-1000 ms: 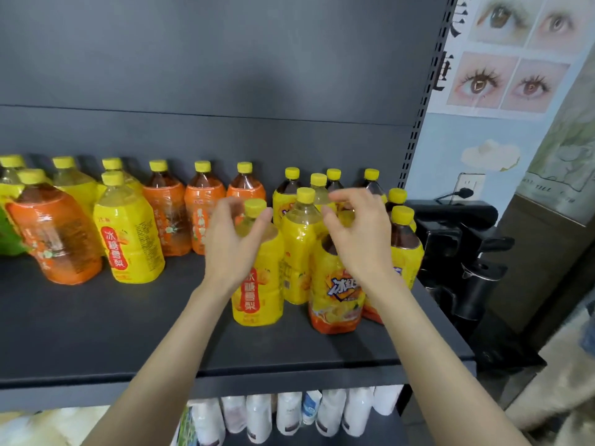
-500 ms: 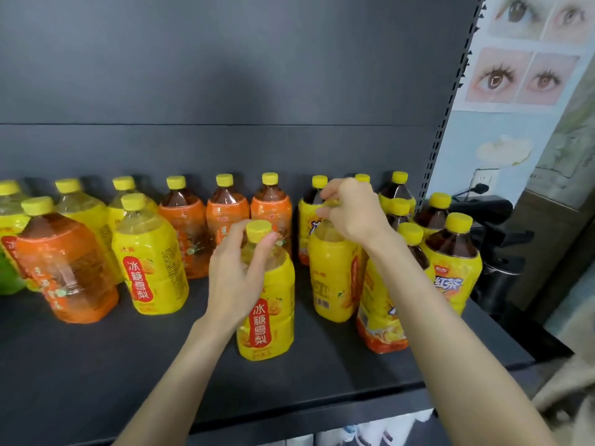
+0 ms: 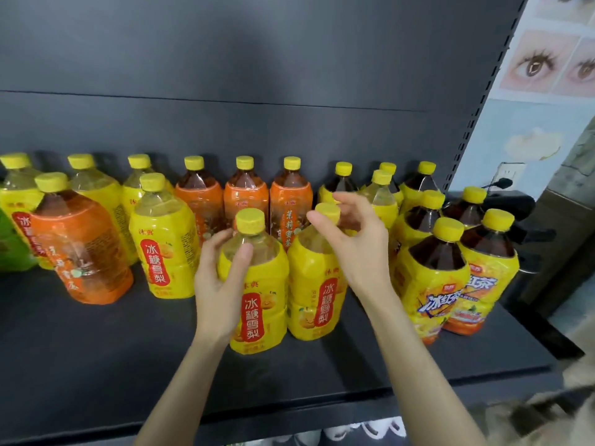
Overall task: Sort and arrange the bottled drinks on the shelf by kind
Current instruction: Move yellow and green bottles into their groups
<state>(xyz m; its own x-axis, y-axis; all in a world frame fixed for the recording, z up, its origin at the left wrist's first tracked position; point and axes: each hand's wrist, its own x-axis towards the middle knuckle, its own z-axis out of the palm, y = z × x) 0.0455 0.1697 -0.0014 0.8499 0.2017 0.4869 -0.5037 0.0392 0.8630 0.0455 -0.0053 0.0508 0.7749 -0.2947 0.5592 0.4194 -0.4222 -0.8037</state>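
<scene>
**Both hands at two pear-drink bottles, front of shelf**

Left hand (image 3: 222,284) wrapped around the shoulder of a yellow bottle (image 3: 257,304), thumb in front, fingers behind; bottle upright on the dark shelf (image 3: 96,365). Right hand (image 3: 357,246) spread loosely above the second yellow bottle (image 3: 314,300), just beside the first; fingertips near its cap (image 3: 328,211), contact unclear. Orange bottles (image 3: 246,201) stand behind, iced-tea bottles (image 3: 434,284) to the right.

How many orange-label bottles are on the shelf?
4: three side by side in the back row, one further forward at the left. Others may be hidden.
</scene>
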